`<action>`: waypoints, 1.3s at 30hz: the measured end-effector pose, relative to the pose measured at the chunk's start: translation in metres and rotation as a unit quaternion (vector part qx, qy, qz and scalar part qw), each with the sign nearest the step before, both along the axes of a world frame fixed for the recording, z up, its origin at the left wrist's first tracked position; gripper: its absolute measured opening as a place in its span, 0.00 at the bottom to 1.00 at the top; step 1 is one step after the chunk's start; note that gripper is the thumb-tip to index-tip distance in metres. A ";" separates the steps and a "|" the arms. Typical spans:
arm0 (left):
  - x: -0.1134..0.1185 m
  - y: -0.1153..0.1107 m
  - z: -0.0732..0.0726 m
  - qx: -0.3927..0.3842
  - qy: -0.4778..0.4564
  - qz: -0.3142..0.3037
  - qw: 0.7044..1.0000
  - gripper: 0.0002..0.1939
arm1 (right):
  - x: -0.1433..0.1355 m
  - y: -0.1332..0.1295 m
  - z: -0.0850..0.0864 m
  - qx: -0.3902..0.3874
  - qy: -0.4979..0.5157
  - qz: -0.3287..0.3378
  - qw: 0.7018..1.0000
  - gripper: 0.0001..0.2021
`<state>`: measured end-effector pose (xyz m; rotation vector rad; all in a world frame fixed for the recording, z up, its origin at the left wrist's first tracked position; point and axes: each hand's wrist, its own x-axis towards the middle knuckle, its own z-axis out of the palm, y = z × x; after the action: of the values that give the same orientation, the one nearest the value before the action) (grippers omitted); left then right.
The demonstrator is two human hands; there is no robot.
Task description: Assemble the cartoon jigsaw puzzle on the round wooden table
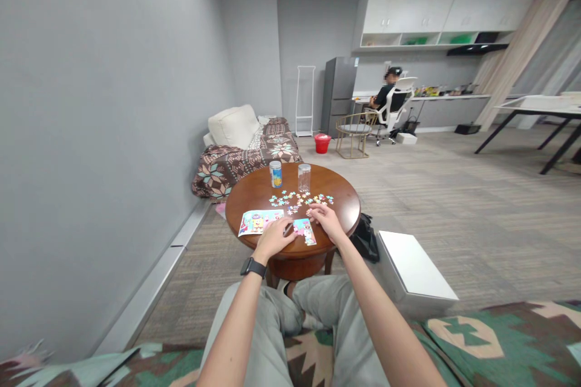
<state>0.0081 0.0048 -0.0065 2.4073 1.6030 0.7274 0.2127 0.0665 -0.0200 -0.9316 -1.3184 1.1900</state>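
On the round wooden table (345, 202) lies a partly joined jigsaw puzzle (305, 229) with pink and blue cartoon art. My left hand (275, 237) rests at its left edge, thumb and fingers apart, over the near right corner of a printed picture sheet (256, 221). To the right of the joined part, my right hand (327, 221) has bent fingers, with a small puzzle piece (309, 213) at the fingertips. Loose puzzle pieces (290, 197) are scattered beyond both hands. Behind them stand a jar with a cartoon label (275, 175) and a clear jar with a silver lid (304, 178).
A white box (415, 263) and a black bag (365, 239) are on the floor to the right. The sofa with a patterned cover (247, 157) stands behind the table at left. Farther back, a person (385, 95) sits by a counter, near a red bucket (322, 144).
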 end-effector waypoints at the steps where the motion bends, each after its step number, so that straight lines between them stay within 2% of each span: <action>1: 0.000 0.000 0.000 0.001 0.000 0.000 1.000 0.16 | 0.000 0.000 0.001 -0.004 0.005 0.005 1.000 0.19; 8: 0.000 0.000 0.000 -0.001 -0.004 0.001 1.000 0.16 | 0.001 -0.002 0.001 -0.034 0.028 0.028 0.999 0.17; 16: 0.000 -0.001 0.001 -0.002 -0.004 0.002 1.000 0.16 | 0.000 0.000 -0.001 -0.033 0.068 0.034 0.997 0.22; 39: 0.001 -0.003 0.004 -0.008 -0.005 0.005 1.000 0.17 | 0.001 0.002 -0.003 -0.020 0.061 0.027 0.998 0.23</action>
<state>0.0092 0.0020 -0.0029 2.3828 1.6119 0.7228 0.2136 0.0687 -0.0226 -0.8427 -1.2319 1.2995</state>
